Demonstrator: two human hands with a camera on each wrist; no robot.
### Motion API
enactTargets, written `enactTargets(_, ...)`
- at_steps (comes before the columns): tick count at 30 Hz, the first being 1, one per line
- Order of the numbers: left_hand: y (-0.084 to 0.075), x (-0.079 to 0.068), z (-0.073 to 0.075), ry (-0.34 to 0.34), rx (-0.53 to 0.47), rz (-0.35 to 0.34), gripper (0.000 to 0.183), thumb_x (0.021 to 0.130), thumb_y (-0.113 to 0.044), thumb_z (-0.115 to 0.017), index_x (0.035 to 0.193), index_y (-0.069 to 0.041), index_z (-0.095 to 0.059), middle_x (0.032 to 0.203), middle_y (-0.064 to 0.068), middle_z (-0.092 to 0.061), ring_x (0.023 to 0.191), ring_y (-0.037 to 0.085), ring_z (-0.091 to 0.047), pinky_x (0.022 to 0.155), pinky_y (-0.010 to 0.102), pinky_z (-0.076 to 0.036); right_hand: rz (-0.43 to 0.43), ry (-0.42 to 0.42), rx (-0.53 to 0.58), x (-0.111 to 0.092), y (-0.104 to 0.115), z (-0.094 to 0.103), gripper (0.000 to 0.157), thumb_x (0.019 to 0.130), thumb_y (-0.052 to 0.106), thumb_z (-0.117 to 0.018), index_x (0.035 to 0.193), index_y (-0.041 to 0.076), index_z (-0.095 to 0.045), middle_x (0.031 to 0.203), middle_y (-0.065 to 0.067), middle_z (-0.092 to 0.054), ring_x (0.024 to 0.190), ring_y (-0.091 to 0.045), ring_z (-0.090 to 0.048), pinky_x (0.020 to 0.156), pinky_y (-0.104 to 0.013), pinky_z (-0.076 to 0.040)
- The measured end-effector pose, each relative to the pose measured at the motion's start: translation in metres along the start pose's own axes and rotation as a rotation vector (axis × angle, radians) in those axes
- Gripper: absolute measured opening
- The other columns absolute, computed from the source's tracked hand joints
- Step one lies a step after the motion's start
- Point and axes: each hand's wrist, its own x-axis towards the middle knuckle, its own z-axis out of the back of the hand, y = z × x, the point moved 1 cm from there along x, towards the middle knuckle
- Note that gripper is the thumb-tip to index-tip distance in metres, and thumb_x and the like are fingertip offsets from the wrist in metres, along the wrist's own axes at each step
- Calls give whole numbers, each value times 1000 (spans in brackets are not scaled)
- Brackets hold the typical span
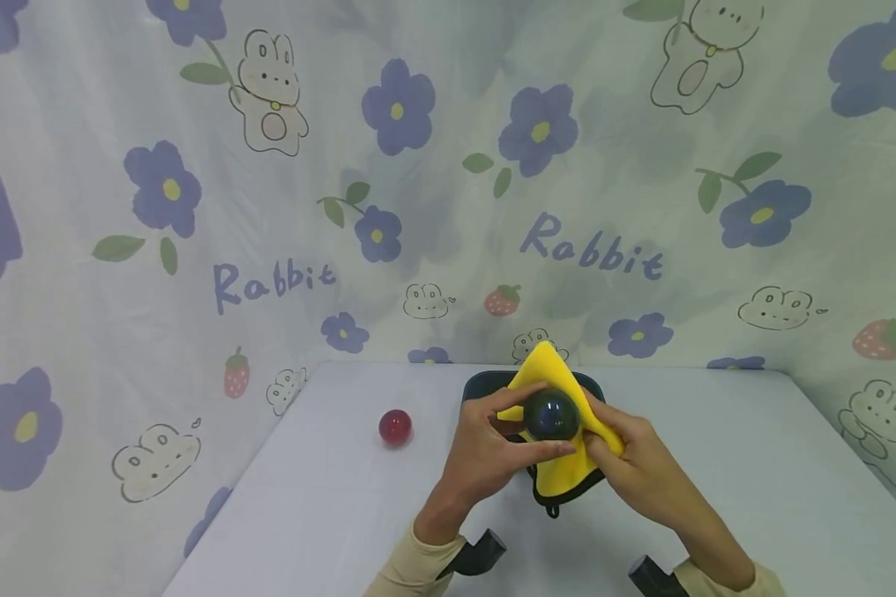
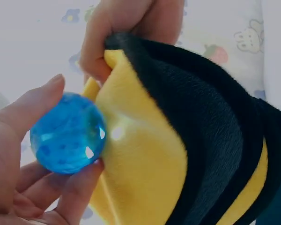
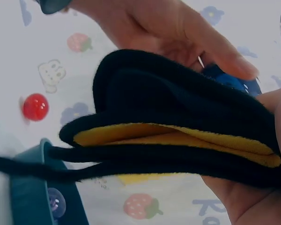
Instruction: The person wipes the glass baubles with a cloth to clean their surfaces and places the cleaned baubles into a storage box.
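Observation:
A glossy, see-through blue ball [image 2: 68,136] is pinched between the thumb and fingers of my left hand [image 1: 485,448]. It looks nearly black in the head view. My right hand [image 1: 635,468] grips a cloth [image 1: 541,369], yellow on one face and dark with a black border on the other. The cloth's yellow face lies right at the ball's side in the left wrist view. Seen from the right wrist, the folded cloth [image 3: 140,93] covers most of the ball. A small black loop [image 1: 552,511] hangs from the cloth's lower corner.
Behind the hands stands a dark teal box [image 1: 485,383], partly covered by the cloth. Inside it, a clear ball with purple in it [image 3: 57,202] shows in the right wrist view. A red ball [image 1: 396,427] lies on the white table [image 1: 306,514], left of the box.

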Motion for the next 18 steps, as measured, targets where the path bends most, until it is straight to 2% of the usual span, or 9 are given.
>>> enactTargets(4, 2, 2, 0, -60, -24, 8, 55, 76, -28, -86, 127, -21, -66, 121, 2, -71, 105, 15, -69, 77, 31, -62, -55, 13, 14, -1, 4, -4, 53, 96, 0, -52, 148, 0, -41, 81, -3, -55, 63, -8, -55, 53, -24, -52)
enactTargets(9, 4, 4, 0, -104, -36, 41, 54, 77, -32, -85, 126, -22, -66, 123, -1, -69, 107, 16, -66, 80, 30, -61, -70, 11, 34, -2, 8, -5, 53, 97, 2, -52, 148, 0, -40, 86, -4, -60, 68, -9, -58, 55, -24, -53)
enactTargets(13, 5, 5, 1, -108, -47, 69, 61, 76, -30, -86, 132, -25, -61, 124, -1, -69, 110, 14, -67, 85, 31, -60, -75, 3, 31, -1, 11, -5, 54, 97, 3, -53, 149, 1, -39, 87, -6, -61, 68, -8, -57, 54, -24, -53)
enactTargets(18, 10, 7, 6, -117, 9, 118, 68, 75, -29, -86, 136, -29, -56, 126, -2, -68, 109, 12, -69, 91, 31, -58, -92, -2, -4, -1, 13, -5, 54, 96, 3, -54, 149, 3, -40, 95, -10, -65, 62, -6, -54, 51, -23, -51)
